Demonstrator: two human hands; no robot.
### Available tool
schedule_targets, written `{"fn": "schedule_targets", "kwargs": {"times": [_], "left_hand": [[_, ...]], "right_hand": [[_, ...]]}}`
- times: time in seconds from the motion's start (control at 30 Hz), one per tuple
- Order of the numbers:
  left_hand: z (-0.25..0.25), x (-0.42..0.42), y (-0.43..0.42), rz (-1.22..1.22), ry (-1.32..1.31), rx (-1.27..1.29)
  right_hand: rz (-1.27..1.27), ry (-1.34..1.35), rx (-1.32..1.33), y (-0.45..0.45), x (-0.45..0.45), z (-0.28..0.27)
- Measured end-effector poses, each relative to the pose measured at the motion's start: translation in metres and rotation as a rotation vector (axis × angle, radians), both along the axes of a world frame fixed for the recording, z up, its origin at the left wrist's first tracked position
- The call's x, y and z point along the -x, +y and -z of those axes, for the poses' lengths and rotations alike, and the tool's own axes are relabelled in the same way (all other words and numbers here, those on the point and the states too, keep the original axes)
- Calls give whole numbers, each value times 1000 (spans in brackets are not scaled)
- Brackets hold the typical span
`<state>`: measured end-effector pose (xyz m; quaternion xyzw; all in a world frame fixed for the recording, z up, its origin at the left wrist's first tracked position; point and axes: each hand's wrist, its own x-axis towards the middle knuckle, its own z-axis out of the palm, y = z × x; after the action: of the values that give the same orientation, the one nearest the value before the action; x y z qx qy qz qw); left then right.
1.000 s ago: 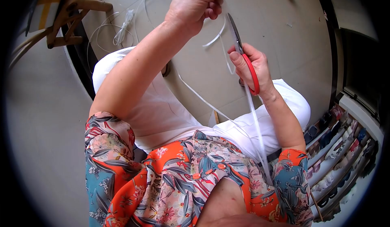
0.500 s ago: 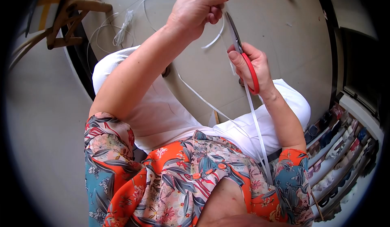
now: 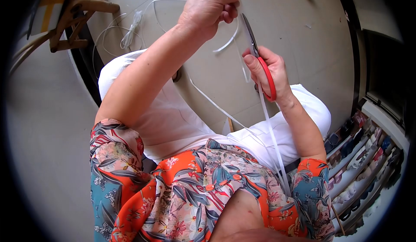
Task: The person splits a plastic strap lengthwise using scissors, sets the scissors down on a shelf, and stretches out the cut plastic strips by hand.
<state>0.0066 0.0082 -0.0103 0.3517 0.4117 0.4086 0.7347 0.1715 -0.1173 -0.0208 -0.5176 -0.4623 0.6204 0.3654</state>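
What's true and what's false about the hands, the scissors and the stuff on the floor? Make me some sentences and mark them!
1. The right hand holds scissors. True.
2. The scissors have blue handles. False: the part showing is red.
3. The left hand rests on a knee. False: it is held out in front.
4. A pale looped bundle lies on the floor. True.
5. The trousers are black. False: they are white.

Red-handled scissors (image 3: 271, 84) in the right hand (image 3: 278, 71)
The left hand (image 3: 208, 8) pinches white strapping (image 3: 271, 130); a length crosses the white trousers (image 3: 173, 116).
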Motion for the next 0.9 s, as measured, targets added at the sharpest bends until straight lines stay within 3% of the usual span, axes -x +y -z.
{"fn": "schedule_targets", "kwargs": {"times": [0.6,0.9], "left_hand": [[-11,-1,0,-12,32,39],[1,-1,-2,4,-6,-6]], "right_hand": [[11,-70,-35,0,2,5],[20,23,1,1,1,4]]}}
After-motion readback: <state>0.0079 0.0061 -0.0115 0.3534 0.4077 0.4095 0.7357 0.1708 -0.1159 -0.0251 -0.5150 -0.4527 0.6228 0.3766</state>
